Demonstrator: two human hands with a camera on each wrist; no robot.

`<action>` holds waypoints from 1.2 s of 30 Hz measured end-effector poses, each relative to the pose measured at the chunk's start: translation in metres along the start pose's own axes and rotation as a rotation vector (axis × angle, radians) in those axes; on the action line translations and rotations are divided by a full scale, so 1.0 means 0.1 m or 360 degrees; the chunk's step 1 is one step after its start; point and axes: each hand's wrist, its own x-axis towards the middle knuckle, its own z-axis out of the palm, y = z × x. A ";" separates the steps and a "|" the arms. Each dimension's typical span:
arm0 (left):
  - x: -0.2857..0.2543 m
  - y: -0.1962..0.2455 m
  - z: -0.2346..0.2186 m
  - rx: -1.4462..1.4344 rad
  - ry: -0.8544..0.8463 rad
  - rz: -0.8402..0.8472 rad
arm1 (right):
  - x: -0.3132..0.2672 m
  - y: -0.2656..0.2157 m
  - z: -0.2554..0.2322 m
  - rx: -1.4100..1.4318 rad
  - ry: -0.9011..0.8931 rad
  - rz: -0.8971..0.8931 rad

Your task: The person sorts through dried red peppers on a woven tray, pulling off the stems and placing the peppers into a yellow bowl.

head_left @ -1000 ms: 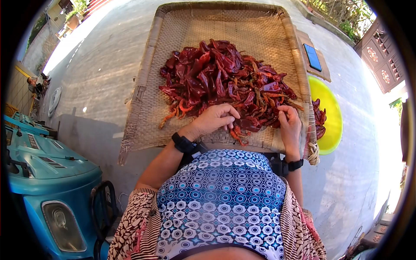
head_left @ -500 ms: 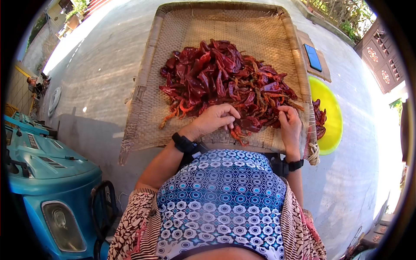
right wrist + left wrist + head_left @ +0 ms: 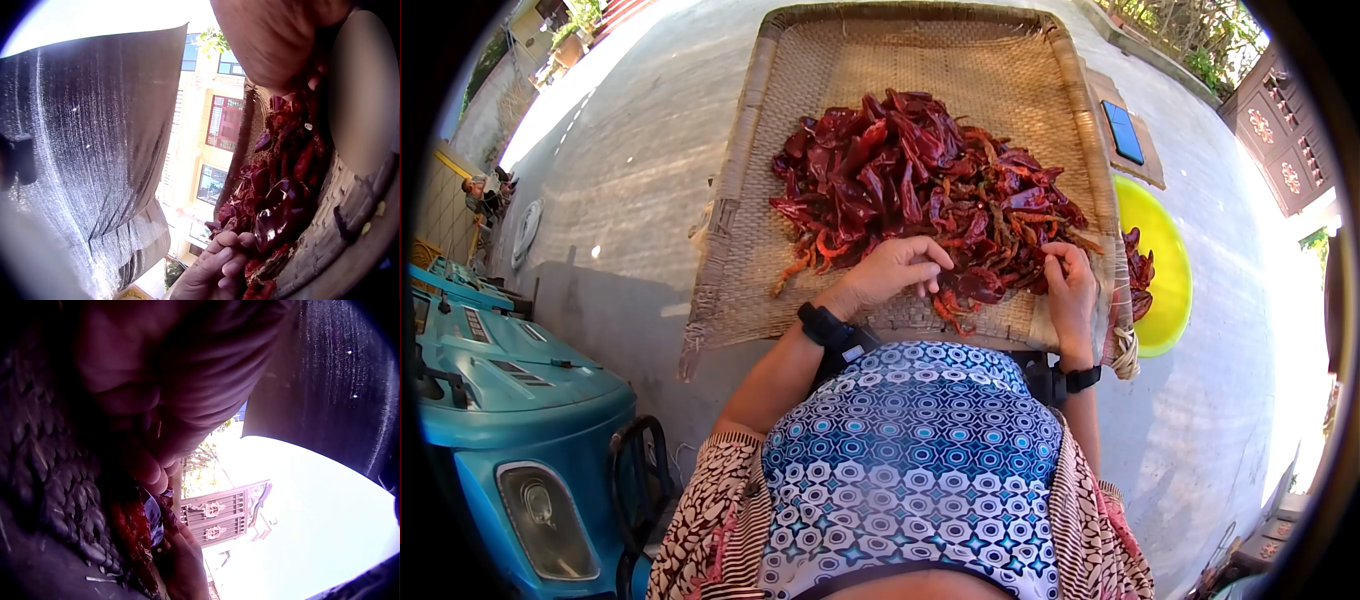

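A heap of glossy dark red dried chilli peppers (image 3: pixel 860 180) lies on a woven tray (image 3: pixel 940 50). Smaller wrinkled orange-red chillies (image 3: pixel 1010 210) spread along its right side. My left hand (image 3: pixel 890 272) rests at the heap's near edge, fingers loosely curled, beside a broad red pepper (image 3: pixel 980 285). In the right wrist view, the left hand's fingers (image 3: pixel 228 256) sit close to a shiny pepper (image 3: pixel 281 215). At the heap's right end is my right hand (image 3: pixel 1072 300), loosely bent, thumb and index fingertips right at the chillies. Neither hand visibly grips a pepper.
A yellow basin (image 3: pixel 1165 270) with several red peppers stands beyond the tray's right rim. A blue-screened phone (image 3: pixel 1122 132) lies on cardboard (image 3: pixel 1148 168) above it. To the left stands a teal vehicle (image 3: pixel 520 390). Farther off at left is a person (image 3: pixel 480 195).
The head view has shifted very slightly. Both hands keep their places at the near edge of the heap, and the peppers lie as before.
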 end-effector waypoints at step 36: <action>-0.06 0.16 0.12 0.0140 0.0077 -0.0034 | -0.01 -0.06 0.02 0.0028 -0.0102 0.0118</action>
